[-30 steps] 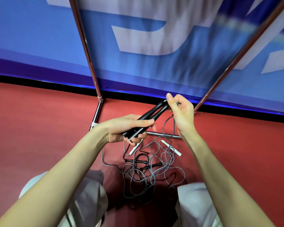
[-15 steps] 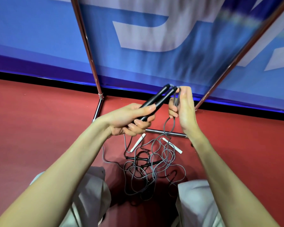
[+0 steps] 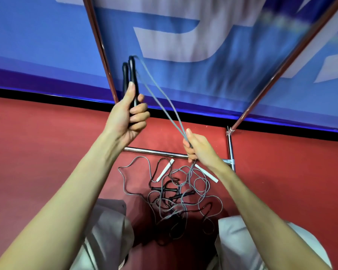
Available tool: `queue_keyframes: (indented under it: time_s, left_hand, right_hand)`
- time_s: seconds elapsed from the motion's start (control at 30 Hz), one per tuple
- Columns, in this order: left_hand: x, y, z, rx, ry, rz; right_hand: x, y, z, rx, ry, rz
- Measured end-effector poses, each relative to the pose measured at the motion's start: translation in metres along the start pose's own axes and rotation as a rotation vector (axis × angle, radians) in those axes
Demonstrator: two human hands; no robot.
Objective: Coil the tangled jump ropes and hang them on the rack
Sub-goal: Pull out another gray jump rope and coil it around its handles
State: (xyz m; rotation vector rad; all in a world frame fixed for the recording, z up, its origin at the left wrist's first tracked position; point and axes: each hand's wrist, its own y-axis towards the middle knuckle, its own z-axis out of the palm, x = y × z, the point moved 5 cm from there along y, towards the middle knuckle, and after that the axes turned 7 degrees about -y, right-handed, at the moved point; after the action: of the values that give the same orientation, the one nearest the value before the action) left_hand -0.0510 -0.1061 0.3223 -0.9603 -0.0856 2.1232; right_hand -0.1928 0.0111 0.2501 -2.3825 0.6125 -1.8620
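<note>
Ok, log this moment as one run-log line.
left hand: grips two black handles upright | right hand: grips both grey cord strands | tangled pile: on floor | rack: nothing hung

Tangled ropes (image 3: 172, 193) on the floor (image 3: 37, 152) between the knees, before the rack's base bar (image 3: 154, 152).

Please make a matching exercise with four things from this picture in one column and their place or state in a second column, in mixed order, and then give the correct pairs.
Things:
1. black handles
2. grey cord
3. white handles
4. rack bar

Places or states:
A. lying on the red floor in the tangle
B. held upright in the left hand
C. low and horizontal, behind the tangle
D. two strands stretched to the right hand

Pairs: 1-B, 2-D, 3-A, 4-C
</note>
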Motion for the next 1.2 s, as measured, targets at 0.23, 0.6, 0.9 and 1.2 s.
queue_keyframes:
  time_s: [0.23, 0.6, 0.9, 1.2]
  left_hand:
    - [-0.002, -0.001, -0.042, -0.488, 0.352, 0.271]
    - [0.025, -0.002, -0.039, -0.388, 0.548, 0.168]
    - [0.06, 0.001, -0.034, -0.306, 0.673, -0.021]
    - [0.097, -0.008, -0.023, -0.03, 0.627, -0.25]
  right_hand:
    - [0.035, -0.023, 0.021, 0.051, -0.482, -0.306]
    - [0.044, -0.039, 0.033, 0.25, -0.573, -0.34]
    - [0.058, -0.039, -0.014, -0.066, -0.371, -0.442]
    - [0.041, -0.022, -0.038, -0.106, -0.557, -0.368]
